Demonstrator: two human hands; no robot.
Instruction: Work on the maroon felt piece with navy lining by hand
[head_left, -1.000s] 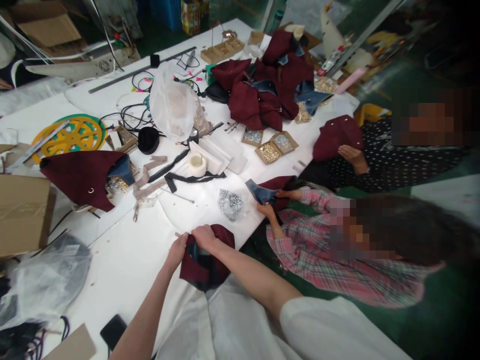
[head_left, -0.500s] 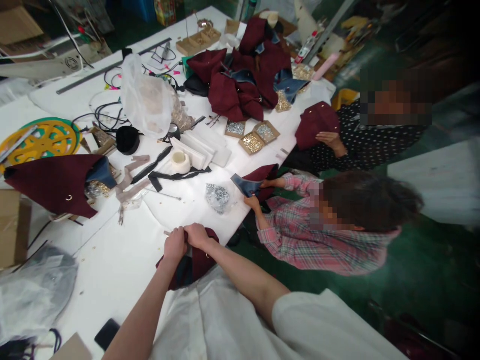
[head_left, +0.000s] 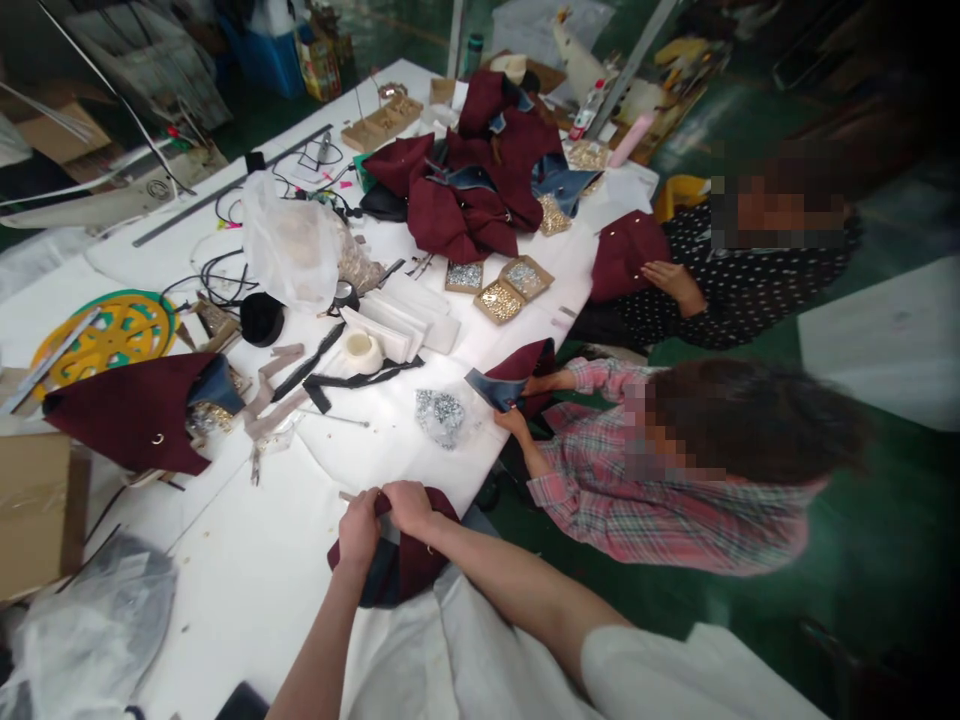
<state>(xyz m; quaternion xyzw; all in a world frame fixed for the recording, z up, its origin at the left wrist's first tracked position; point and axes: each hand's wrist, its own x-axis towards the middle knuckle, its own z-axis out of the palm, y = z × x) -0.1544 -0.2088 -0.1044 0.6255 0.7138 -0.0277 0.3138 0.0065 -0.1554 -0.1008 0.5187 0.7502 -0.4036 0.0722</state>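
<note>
My left hand (head_left: 358,530) and my right hand (head_left: 409,505) are closed side by side on the top edge of a maroon fabric piece (head_left: 409,565) with dark denim lining. It lies at the near edge of the white table (head_left: 247,560). The fingers of both hands pinch the cloth. A small bag of silver studs (head_left: 441,413) lies just beyond my hands.
A person in a plaid shirt (head_left: 600,490) handles another maroon piece (head_left: 517,372) to the right; a person in a dotted top (head_left: 742,295) holds one farther back. A pile of maroon pieces (head_left: 472,190), stud trays (head_left: 501,290), a tape roll (head_left: 362,350), cables and a plastic bag (head_left: 289,245) cover the table.
My hands stay pinched on the maroon piece and have drawn it slightly nearer the table edge. The view has shifted a little; the plaid-shirted person keeps working on their piece.
</note>
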